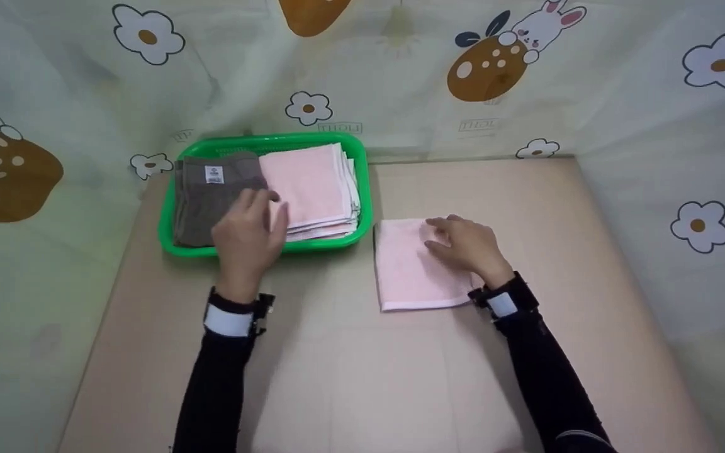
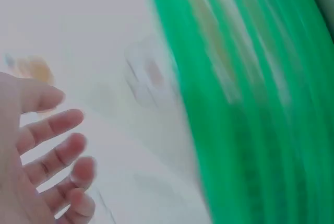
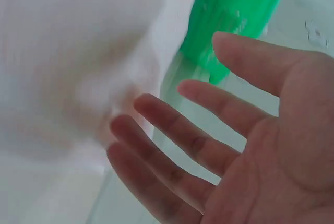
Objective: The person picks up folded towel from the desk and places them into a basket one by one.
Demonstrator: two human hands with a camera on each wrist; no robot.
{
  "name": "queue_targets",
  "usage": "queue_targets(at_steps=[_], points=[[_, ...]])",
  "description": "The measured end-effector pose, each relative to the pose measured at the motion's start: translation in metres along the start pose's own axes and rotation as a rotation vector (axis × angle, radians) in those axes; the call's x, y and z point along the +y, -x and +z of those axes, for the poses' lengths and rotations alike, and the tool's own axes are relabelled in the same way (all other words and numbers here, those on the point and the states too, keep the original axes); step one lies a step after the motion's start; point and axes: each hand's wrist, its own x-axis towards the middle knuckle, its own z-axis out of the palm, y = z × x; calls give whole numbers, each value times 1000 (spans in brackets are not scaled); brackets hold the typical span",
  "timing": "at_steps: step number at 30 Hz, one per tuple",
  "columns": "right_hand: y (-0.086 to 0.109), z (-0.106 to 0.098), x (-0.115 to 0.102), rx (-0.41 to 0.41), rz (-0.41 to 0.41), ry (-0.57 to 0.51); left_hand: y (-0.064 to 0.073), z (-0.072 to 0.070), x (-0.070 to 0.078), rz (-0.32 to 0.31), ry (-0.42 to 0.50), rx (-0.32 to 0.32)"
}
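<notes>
In the head view a green basket [image 1: 367, 189] holds a stack of folded grey towels [image 1: 196, 207] and, beside it, a stack of folded pink towels [image 1: 306, 182]. My left hand [image 1: 249, 233] hovers over the basket's front edge with loosely bent fingers and nothing in them; the left wrist view shows its fingers [image 2: 57, 156] apart, clear of the green wall. A folded pink towel [image 1: 406, 270] lies flat to the right of the basket. Over its right part is my right hand [image 1: 466, 246], and the right wrist view shows its fingers [image 3: 198, 140] spread and holding nothing.
The basket stands at the back left of the beige tabletop [image 1: 387, 384]. Behind and at both sides hangs a pale curtain [image 1: 400, 75] printed with flowers and rabbits. A white label [image 1: 214, 174] shows on the top grey towel.
</notes>
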Motion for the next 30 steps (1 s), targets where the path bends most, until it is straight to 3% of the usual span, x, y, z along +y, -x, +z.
queue_targets(at_steps=[2, 5, 9, 12, 15, 19, 25, 30], points=[[0, -5, 10, 24, 63, -26, 7, 11, 26, 93, 53, -83], [0, -8, 25, 6, 158, -61, 21, 29, 51, 167, 99, -311], [-1, -4, 38, -115, 231, -103, 37, 57, 67, 149, 66, -611], [-4, 1, 44, -182, 228, -116, 46, 77, 73, 106, 14, -737], [-7, 6, 43, -205, 208, -119, 54, 93, 80, 60, -1, -804], [-9, 12, 32, -234, 166, -95, 62, 108, 88, 37, 14, -847], [-12, 20, 18, -250, 72, -63, 65, 115, 85, 22, 92, -910], [-12, 20, 18, -227, 35, -66, 65, 118, 81, 50, 130, -901]])
